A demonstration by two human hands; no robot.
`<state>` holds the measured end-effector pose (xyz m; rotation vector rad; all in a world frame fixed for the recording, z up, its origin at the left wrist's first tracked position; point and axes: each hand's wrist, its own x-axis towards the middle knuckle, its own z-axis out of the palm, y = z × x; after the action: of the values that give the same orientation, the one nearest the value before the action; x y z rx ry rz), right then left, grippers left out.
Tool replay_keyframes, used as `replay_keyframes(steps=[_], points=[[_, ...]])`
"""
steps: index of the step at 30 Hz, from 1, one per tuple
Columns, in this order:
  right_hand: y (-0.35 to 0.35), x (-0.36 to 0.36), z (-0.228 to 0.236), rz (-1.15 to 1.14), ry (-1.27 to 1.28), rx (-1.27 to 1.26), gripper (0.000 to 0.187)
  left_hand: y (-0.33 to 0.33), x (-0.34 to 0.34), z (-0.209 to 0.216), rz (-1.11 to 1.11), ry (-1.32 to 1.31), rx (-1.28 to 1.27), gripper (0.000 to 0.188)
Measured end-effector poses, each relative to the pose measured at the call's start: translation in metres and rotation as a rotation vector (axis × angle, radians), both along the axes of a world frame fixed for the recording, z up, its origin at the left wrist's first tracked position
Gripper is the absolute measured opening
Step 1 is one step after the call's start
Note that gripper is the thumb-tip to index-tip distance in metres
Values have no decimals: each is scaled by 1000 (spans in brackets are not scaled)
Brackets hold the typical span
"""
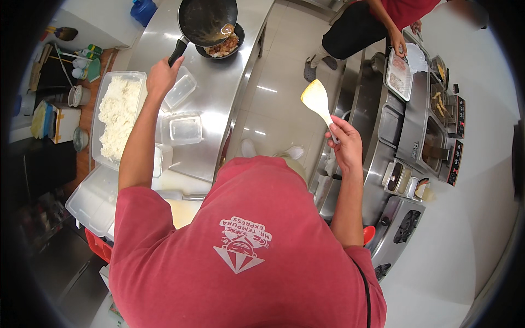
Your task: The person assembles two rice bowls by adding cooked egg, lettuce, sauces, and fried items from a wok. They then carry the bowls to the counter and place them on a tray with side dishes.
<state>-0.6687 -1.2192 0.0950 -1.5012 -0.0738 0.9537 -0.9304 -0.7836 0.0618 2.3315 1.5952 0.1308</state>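
My left hand (162,78) is closed round the black handle of a frying pan (203,24), held over the steel counter at the far left. Sauce clings to the pan's side, and the pan overlaps a black bowl (240,41) with rice and a brown topping (221,48) in it. In my right hand (346,141) is a white spatula (318,104), its broad blade stained yellow and pointing up and away. The spatula is out over the floor, apart from the pan and the bowl.
Beside my left forearm stands a clear tub of cooked rice (117,112). Small clear containers (185,130) and a knife (183,195) lie nearby. At the far right a co-worker (377,24) handles a white tray (399,79) beside the fryers (429,139); a gas stove (396,229) stands nearer.
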Motion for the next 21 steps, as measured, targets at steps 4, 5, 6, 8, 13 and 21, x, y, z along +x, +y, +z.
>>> replay_keyframes(steps=[4,5,6,8,13,21], points=[[1,-1,-3,10,5,4,29,-4,-24,8,-6,41,50,59],[2,-1,-3,12,7,5,30,-5,-30,9,0,52,61,59],[3,-2,-2,15,10,6,30,-7,-34,12,5,55,61,59],[4,-2,-3,19,14,8,30,-8,-44,17,18,63,59,60],[6,-1,-4,35,7,13,30,-10,-58,25,22,100,96,58],[5,-1,-7,27,6,26,29,-15,-52,26,-36,91,158,57]])
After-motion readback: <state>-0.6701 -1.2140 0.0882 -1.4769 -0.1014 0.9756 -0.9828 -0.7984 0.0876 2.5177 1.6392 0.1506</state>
